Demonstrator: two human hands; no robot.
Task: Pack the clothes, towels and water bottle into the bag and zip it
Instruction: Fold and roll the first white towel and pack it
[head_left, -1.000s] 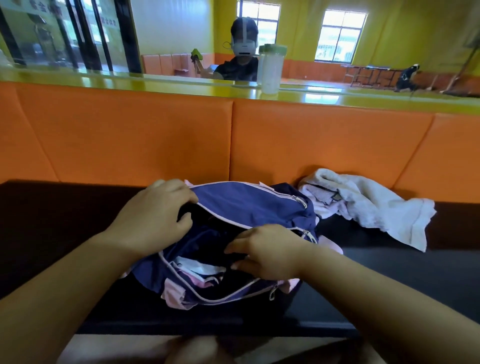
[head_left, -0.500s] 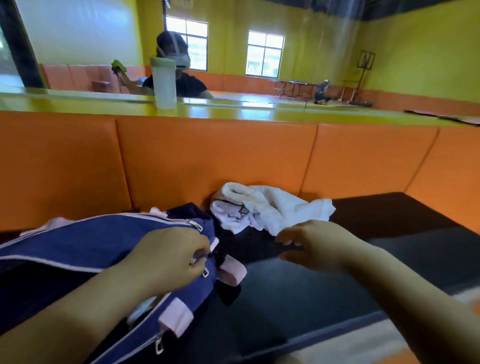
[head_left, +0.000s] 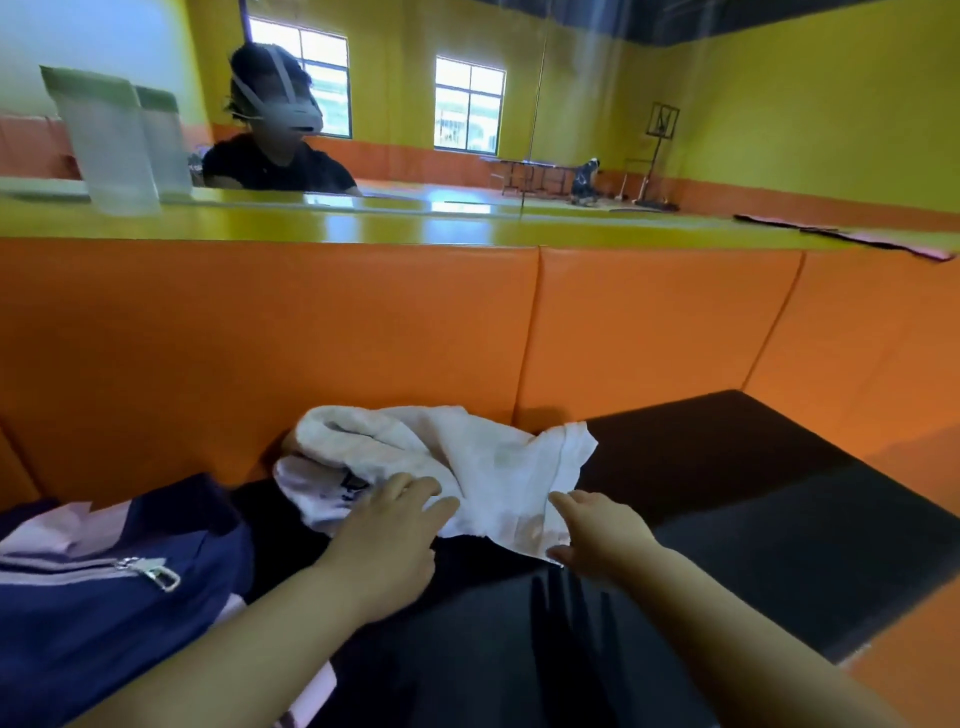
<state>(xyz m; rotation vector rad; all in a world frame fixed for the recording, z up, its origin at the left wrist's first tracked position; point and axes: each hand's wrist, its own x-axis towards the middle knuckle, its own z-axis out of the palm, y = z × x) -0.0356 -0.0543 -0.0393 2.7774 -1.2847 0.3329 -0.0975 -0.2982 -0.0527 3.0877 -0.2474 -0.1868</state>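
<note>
1. While the white towel (head_left: 467, 467) lies crumpled on the dark seat (head_left: 727, 519) against the orange backrest (head_left: 363, 338), both my hands are on it.
2. Left hand (head_left: 384, 540) is open, fingers flat on its near edge.
3. Right hand (head_left: 597, 535) pinches the towel's corner.
4. Navy bag (head_left: 104, 597) sits to the left, zipper pull (head_left: 161, 574) showing.
5. Water bottle (head_left: 109, 140) stands up on the yellow ledge (head_left: 467, 228).

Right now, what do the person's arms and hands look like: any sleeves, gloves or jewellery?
Both forearms are bare right to the frame edge, with no sleeve in view. The left hand and right hand wear no gloves, and no rings, watch or bands show on the fingers or wrists.
</note>
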